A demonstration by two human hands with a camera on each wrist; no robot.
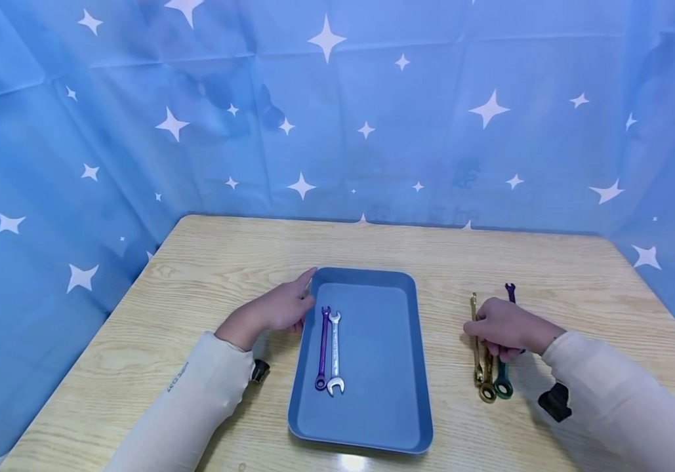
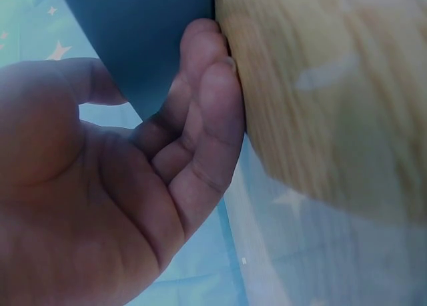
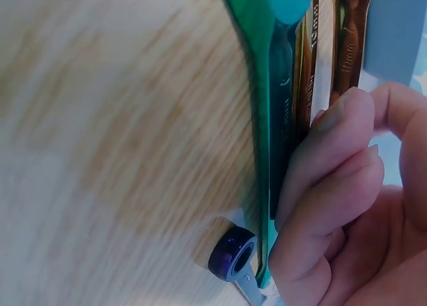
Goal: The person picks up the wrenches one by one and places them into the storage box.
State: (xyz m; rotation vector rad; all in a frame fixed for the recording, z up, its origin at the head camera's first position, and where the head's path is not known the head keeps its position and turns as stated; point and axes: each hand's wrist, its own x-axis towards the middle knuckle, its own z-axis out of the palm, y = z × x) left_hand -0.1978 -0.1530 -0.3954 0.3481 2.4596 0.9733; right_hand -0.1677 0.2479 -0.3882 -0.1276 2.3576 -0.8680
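Right of the blue tray (image 1: 381, 367), my right hand (image 1: 504, 324) appears to pinch the gold wrench (image 1: 477, 357); my left hand (image 1: 281, 307) grips the tray. Judged: pickup step; next calls for lifting.

You have a pale wood-grain desk (image 1: 243, 252) before you, its far corners rounded, with a bright light reflection (image 1: 353, 463) toward its near side. Past its far edge you face a creased blue cloth backdrop (image 1: 431, 131) printed with white four-pointed stars (image 1: 327, 39); you see the same cloth beyond the desk's left and right edges.
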